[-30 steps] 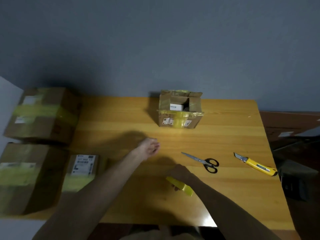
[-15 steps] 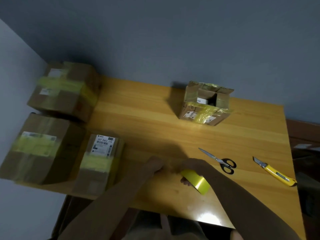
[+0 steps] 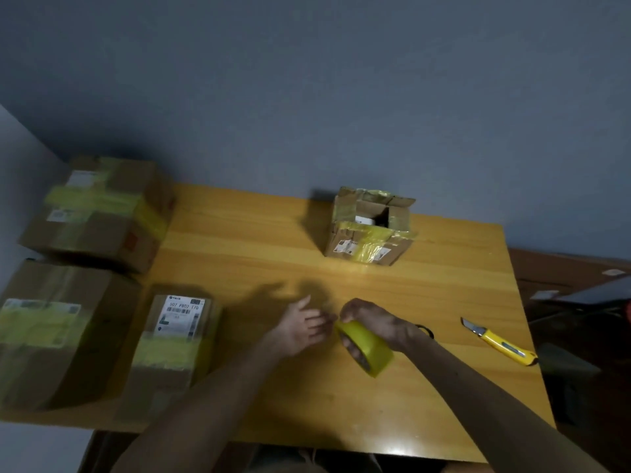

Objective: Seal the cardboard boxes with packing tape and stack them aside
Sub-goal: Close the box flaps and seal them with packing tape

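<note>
— From the head view, where's the tape roll (image 3: 367,348)?
— In the right hand (image 3: 379,322), which has its fingers curled round the rim, above the tabletop (image 3: 239,240). The left hand (image 3: 300,326) is loose and empty, just beside it.
— And the unsealed box (image 3: 370,230)?
— Well beyond both hands, with its top open. It's probably light with stiff edges. Grip its sides, and pinch the sticky tape's free end.

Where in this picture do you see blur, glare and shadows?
Head view: dim overall; the taped boxes at the left are smeared by blur, the open box and yellow knife look sharper; the left hand and the right hand gripping the tape roll throw soft shadows on the table beyond them; a glare spot sits at the table's near edge.
</note>
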